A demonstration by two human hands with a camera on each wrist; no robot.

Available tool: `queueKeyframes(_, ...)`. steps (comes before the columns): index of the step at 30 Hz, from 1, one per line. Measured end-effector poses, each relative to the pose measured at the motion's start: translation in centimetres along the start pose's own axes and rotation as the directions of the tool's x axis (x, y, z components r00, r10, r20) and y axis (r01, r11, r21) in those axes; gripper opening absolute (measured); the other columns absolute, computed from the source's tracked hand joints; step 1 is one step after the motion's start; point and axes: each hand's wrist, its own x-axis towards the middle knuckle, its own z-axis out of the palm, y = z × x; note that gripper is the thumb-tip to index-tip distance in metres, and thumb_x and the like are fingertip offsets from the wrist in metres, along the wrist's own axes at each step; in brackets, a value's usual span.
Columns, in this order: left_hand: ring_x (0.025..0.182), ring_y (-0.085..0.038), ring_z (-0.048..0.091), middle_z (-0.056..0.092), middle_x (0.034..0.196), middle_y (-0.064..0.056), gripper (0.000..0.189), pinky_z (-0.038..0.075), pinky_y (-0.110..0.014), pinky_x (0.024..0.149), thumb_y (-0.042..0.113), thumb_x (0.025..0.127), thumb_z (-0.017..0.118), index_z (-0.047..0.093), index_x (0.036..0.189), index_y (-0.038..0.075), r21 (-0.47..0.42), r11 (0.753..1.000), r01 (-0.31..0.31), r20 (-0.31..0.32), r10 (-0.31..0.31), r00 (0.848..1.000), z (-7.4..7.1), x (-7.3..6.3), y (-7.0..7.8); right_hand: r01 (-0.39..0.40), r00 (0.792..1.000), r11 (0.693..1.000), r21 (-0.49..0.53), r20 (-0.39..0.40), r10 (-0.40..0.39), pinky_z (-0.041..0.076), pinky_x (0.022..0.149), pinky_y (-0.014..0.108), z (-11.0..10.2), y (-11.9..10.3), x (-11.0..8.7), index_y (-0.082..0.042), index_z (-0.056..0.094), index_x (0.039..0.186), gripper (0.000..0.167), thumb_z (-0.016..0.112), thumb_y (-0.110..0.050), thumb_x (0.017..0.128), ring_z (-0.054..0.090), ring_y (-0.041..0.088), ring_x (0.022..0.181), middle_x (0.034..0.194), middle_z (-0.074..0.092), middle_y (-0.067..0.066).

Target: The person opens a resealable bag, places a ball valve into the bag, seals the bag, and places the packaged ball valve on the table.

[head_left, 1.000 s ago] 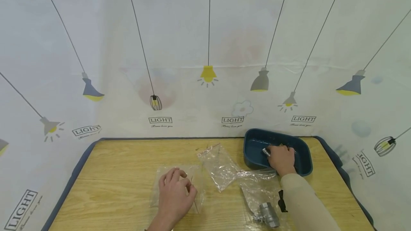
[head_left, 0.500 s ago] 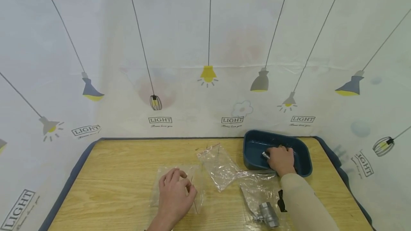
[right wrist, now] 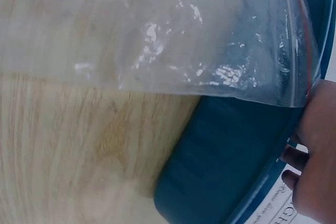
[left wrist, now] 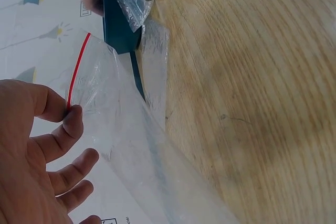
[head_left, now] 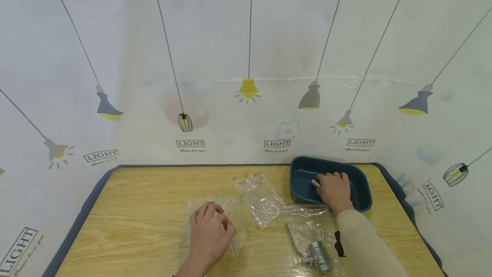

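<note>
My left hand (head_left: 211,234) pinches the red-striped mouth of a clear zip bag (left wrist: 118,108) between thumb and forefinger, its other fingers loosely curled. The bag hangs down toward the table, and its inside shows nothing solid in the left wrist view. My right hand (head_left: 335,190) reaches down into a dark blue plastic bin (head_left: 300,191), back of the hand up. A short silver metal piece (head_left: 316,183) sticks out at its left side, gripped by fingers mostly hidden under the hand.
A flat clear zip bag (head_left: 261,202) lies on the wooden table (head_left: 130,221) left of the bin. Another zip bag (head_left: 301,230) in front of the bin has a silver valve-like metal fitting (head_left: 320,256) in it. A printed cloth (head_left: 215,110) hangs behind the table.
My right hand shifts very slightly left inside the bin, with the silver piece still at its side. My left hand and its bag stay practically still.
</note>
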Motion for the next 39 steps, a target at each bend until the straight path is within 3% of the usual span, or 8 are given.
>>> queueKeyframes(10,0.121,-0.028,0.050,0.061,0.102,0.001,0.030,0.033,-0.055,0.103,0.023,0.082,0.063,0.053,0.054,0.026,0.005,1.000,-0.002,0.017,0.002,1.000,0.1,0.1,0.0,0.095,0.982,0.993,-0.074,-0.155,-0.105,0.036,0.093,0.054,-1.1,-1.6,-0.5,-0.017,0.066,0.119,0.036,0.073,-0.026,0.084,0.058,0.034,0.098,0.107,0.067,0.010)
queueKeyframes(20,0.121,-0.028,0.050,0.061,0.102,0.000,0.029,0.032,-0.056,0.104,0.022,0.082,0.063,0.054,0.055,0.025,-0.008,1.000,-0.011,0.021,0.011,1.000,-0.1,0.3,0.1,0.195,0.935,0.972,-0.133,-0.275,-0.225,0.039,0.095,0.051,-3.7,-5.0,-1.8,-0.022,0.066,0.119,0.036,0.074,-0.028,0.084,0.059,0.030,0.100,0.104,0.067,0.005)
queueKeyframes(26,0.121,-0.028,0.049,0.061,0.103,0.000,0.029,0.032,-0.056,0.104,0.022,0.083,0.062,0.054,0.056,0.025,-0.003,1.000,-0.005,0.029,0.005,1.000,-0.2,0.4,0.1,0.262,0.909,0.952,-0.159,-0.290,-0.298,0.040,0.098,0.050,-5.1,-7.5,-3.3,-0.024,0.067,0.117,0.031,0.071,-0.029,0.086,0.061,0.026,0.098,0.100,0.066,0.002)
queueKeyframes(31,0.123,-0.028,0.049,0.062,0.105,-0.001,0.027,0.032,-0.057,0.105,0.023,0.085,0.061,0.055,0.059,0.025,0.005,1.000,0.000,0.031,0.000,1.000,-0.1,0.6,0.1,0.363,0.866,0.924,-0.120,-0.323,-0.382,0.043,0.096,0.048,-5.3,-9.7,-4.7,-0.025,0.068,0.108,0.024,0.073,-0.027,0.084,0.061,0.023,0.092,0.094,0.066,-0.001)
queueKeyframes(39,0.124,-0.029,0.048,0.062,0.108,-0.003,0.026,0.032,-0.058,0.106,0.024,0.087,0.060,0.054,0.062,0.025,-0.007,1.000,-0.010,0.033,0.010,0.999,0.2,0.5,0.4,0.499,0.787,0.859,-0.115,-0.354,-0.505,0.043,0.093,0.044,-6.2,-13.8,-7.0,-0.029,0.068,0.105,0.027,0.077,-0.032,0.079,0.063,0.017,0.088,0.089,0.068,-0.006)
